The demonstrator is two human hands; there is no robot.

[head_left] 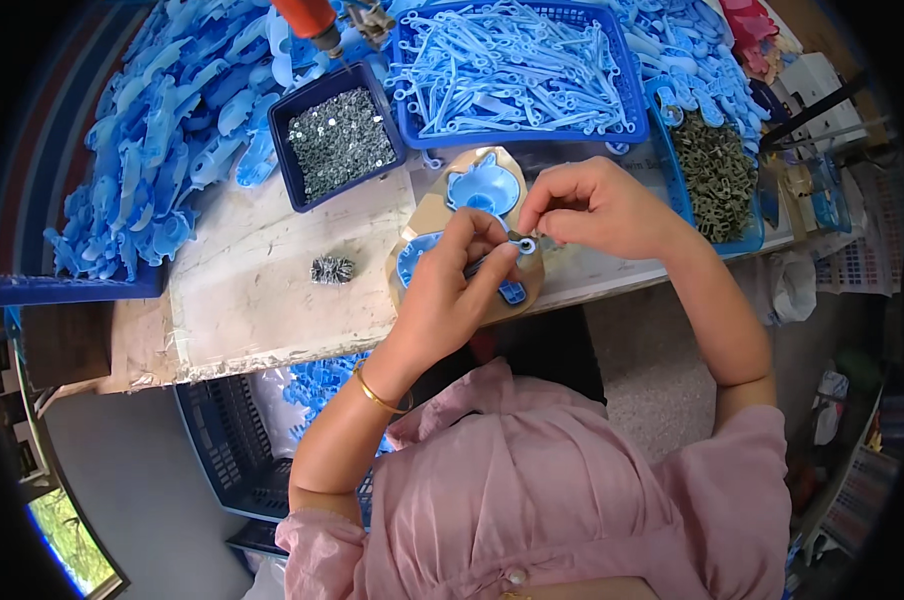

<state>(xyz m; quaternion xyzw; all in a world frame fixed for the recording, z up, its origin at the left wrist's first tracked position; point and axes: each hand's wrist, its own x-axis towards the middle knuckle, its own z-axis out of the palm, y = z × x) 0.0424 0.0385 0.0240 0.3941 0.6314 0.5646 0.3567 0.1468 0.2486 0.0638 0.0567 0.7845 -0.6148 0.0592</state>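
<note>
A tan fixture block [434,207] sits near the bench's front edge with blue moulded plastic parts in it, among them a cup-shaped blue part [484,188] at its far end. Over the block's middle, my left hand [450,285] is closed, thumb and fingers pinching a small blue piece with a ring end [525,244]. A thin dark item also shows beneath those fingers; its kind is unclear. Just right of the ring, my right hand [597,208] is closed in a pinch at its fingertips. Whatever those fingertips hold is too small to make out.
Beyond the block stands a blue basket [404,118] of ring-ended blue rods. Small metal pieces fill a dark blue tray [290,172]; metal clips [717,180] fill another at right. Blue parts [137,190] heap up left. An orange tool [307,18] hangs above; a metal bundle [332,269] lies left.
</note>
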